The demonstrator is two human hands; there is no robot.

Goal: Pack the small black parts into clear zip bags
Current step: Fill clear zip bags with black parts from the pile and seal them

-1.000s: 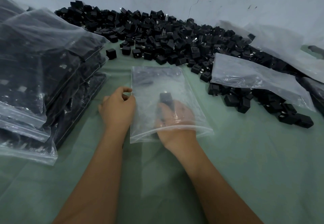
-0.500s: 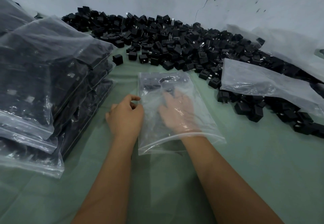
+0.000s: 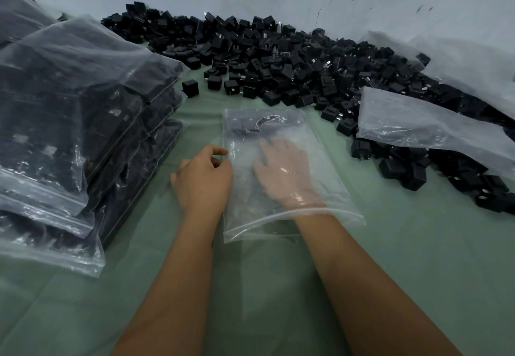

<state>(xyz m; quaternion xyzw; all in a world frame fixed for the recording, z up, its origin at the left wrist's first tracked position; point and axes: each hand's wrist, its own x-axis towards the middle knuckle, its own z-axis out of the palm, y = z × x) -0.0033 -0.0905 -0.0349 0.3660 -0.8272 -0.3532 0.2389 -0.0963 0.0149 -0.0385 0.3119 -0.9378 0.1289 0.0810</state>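
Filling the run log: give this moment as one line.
task: bagging | left hand: pinches clear zip bag edge | right hand: inside bag, flat | small black cube parts: piled beyond

Tabletop: your pale green cloth-covered tabletop (image 3: 418, 258).
Back: heap of small black cube-shaped parts (image 3: 278, 57).
Left: stacked clear zip bags, filled (image 3: 69, 121).
Centre: one clear zip bag (image 3: 328, 188).
Right: limp clear plastic bag (image 3: 423, 124), resting on parts.
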